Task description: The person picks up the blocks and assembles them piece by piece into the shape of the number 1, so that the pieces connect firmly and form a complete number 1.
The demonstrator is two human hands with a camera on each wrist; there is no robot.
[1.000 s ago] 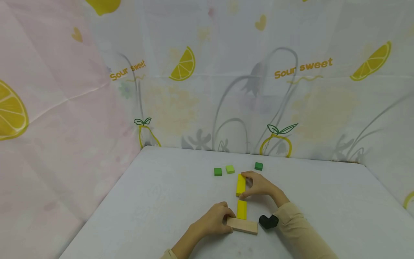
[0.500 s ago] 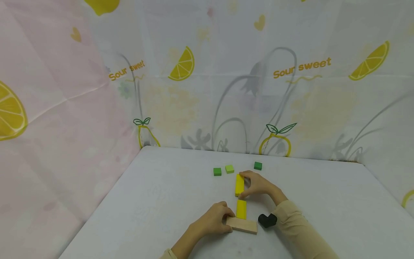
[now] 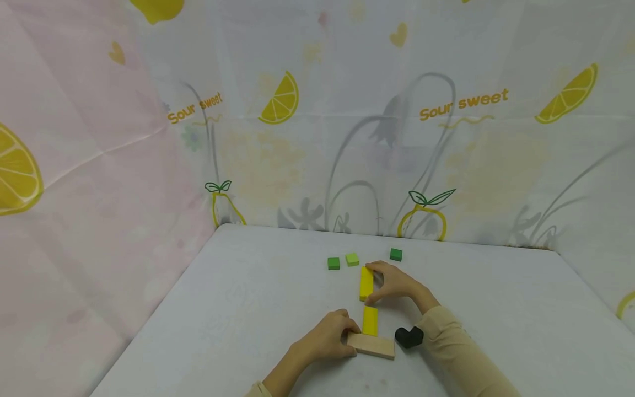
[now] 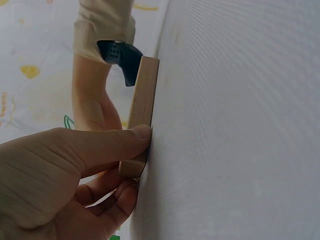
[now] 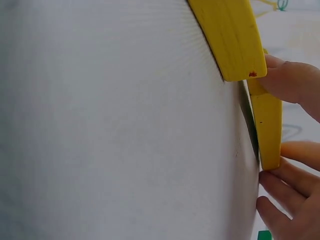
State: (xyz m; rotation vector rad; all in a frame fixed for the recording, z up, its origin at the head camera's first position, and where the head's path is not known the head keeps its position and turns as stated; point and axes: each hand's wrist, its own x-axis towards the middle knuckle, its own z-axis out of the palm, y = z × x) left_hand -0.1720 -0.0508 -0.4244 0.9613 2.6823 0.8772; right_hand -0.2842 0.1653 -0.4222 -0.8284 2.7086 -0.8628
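My left hand (image 3: 327, 337) holds the left end of a plain wooden block (image 3: 374, 345) lying flat near the front of the table. Thumb and fingers pinch that wooden block (image 4: 144, 97) in the left wrist view. Behind it, a yellow block (image 3: 370, 321) lies end-on toward its back edge. Farther back, my right hand (image 3: 397, 284) grips a second yellow block (image 3: 366, 284) lengthwise, thumb at the near end and fingers at the far end. A gap separates the two yellow blocks. In the right wrist view, the gripped yellow block (image 5: 268, 127) sits beyond the nearer one (image 5: 232, 40).
Behind the right hand lie a green block (image 3: 334, 263), a light green block (image 3: 352, 259) and a dark green block (image 3: 396, 255). A black device (image 3: 409, 337) sits by the right sleeve. A lemon-printed cloth (image 3: 317, 154) hangs behind the white table (image 3: 238, 309).
The far yellow block has shifted slightly left with my right hand. My left hand and the wooden block have stayed in place.
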